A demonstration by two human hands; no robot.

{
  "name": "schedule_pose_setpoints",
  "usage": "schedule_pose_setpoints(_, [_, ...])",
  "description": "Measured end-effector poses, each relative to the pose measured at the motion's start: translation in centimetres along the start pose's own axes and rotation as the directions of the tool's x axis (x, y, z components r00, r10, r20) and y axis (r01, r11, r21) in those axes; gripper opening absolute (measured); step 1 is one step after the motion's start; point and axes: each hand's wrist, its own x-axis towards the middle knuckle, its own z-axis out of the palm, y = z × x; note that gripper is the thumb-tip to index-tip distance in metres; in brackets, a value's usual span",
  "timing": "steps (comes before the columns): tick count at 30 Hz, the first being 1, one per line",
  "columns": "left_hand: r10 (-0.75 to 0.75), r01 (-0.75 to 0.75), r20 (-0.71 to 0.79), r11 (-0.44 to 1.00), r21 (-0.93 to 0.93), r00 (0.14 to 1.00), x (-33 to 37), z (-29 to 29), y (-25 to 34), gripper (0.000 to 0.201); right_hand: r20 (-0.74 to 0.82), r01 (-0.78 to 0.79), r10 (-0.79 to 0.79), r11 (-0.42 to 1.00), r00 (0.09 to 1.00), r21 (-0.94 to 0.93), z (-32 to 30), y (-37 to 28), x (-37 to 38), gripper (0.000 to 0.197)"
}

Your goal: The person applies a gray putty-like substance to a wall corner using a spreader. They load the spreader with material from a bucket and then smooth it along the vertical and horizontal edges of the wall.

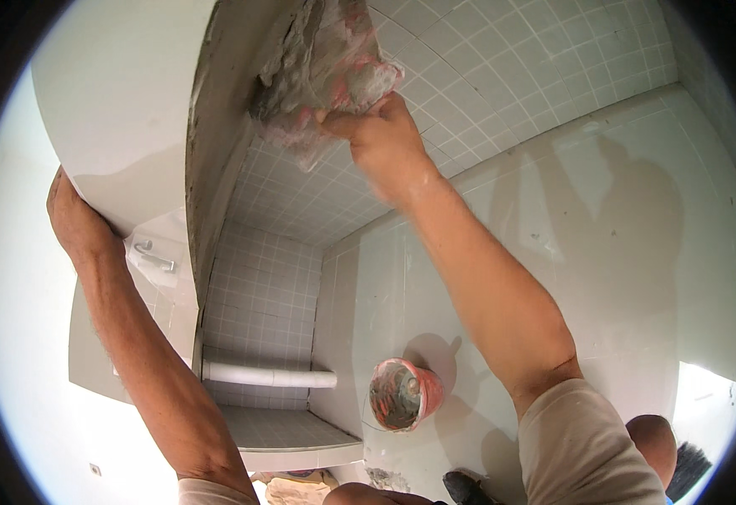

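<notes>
My right hand (389, 151) is closed on a crumpled clear plastic bag (301, 139) with red patches, smeared with wet grey paste. Fingers and thumb pinch the bag's lower part, close beside the rough grey edge (217, 126) of a pale panel. Grey paste also clings to the surface above the bag. Across the panel, my left hand (78, 215) reaches up at the far left against the smooth white face (132, 101). Its fingers are mostly hidden behind that face's lower border.
A red bucket (427, 391) smeared with grey paste stands on the pale floor (503, 337). A white pipe (271, 375) crosses the tiled recess (259, 295). A metal tap (156, 257) shows near my left forearm. Dark footwear (465, 486) is at the bottom.
</notes>
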Motion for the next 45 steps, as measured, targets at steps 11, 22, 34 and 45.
schedule_pose_setpoints(11, [-0.079, 0.078, -0.015, 0.996, -0.052, 0.997, 0.0, 0.6, 0.6, 0.035, 0.077, 0.13, -0.122, 0.984, 0.99, -0.121, 3.6, -0.7, -8.7, 0.038])
schedule_pose_setpoints(22, [-0.1, 0.1, 0.007, 0.994, -0.044, 0.995, 0.0, 0.1, 0.6, 0.035, -0.215, -0.056, 0.06, 0.998, 0.975, 0.023, -5.0, -6.0, -3.2, 0.06])
schedule_pose_setpoints(34, [-0.092, 0.093, 0.015, 0.994, -0.064, 0.996, -0.6, 0.2, 0.5, 0.035, 0.041, 0.091, -0.086, 0.986, 0.995, -0.142, -2.9, -12.4, 6.5, 0.042])
schedule_pose_setpoints(45, [-0.065, 0.065, -0.045, 0.998, -0.009, 0.997, 0.0, 0.7, 0.8, 0.039, -0.118, 0.104, -0.168, 0.902, 0.979, -0.42, 4.0, -19.7, -4.2, 0.041])
